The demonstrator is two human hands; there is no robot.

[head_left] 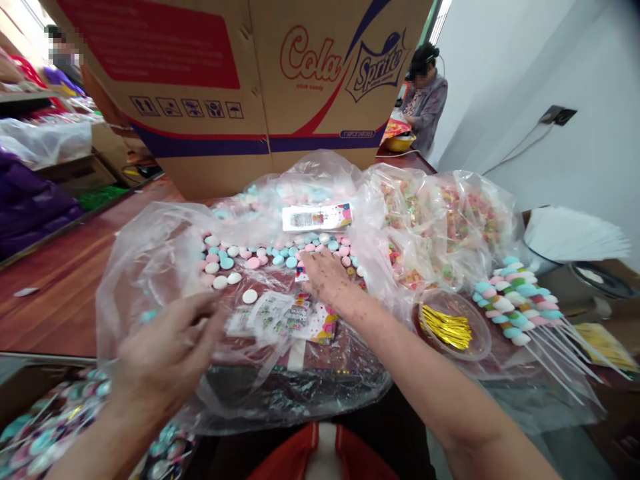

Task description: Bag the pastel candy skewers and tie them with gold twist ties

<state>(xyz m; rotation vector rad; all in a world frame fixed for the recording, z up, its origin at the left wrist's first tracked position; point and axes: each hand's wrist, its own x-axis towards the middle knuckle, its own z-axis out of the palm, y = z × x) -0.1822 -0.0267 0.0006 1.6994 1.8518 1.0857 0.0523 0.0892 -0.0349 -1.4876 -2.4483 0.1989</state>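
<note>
My right hand [327,273] reaches over a spread of pink, blue and white round candies [255,261], its fingers stretched down among them. The tip of a small printed packet shows beside its thumb. My left hand [163,350] is smeared by motion above the near left of the clear plastic sheet [133,267]; its fingers look apart and I see nothing in them. Between the hands lies a pile of clear printed wrappers [280,317]. Behind the candies rests a stack of printed cards or wrappers [317,218].
A large cardboard box [200,143] stands behind. To the right are bags of colourful candies [440,213], a round tub of gold twist ties [447,327], candy skewers [517,300] and white sticks [575,233]. A box of finished candy sticks [50,427] sits lower left. A person [427,100] works beyond.
</note>
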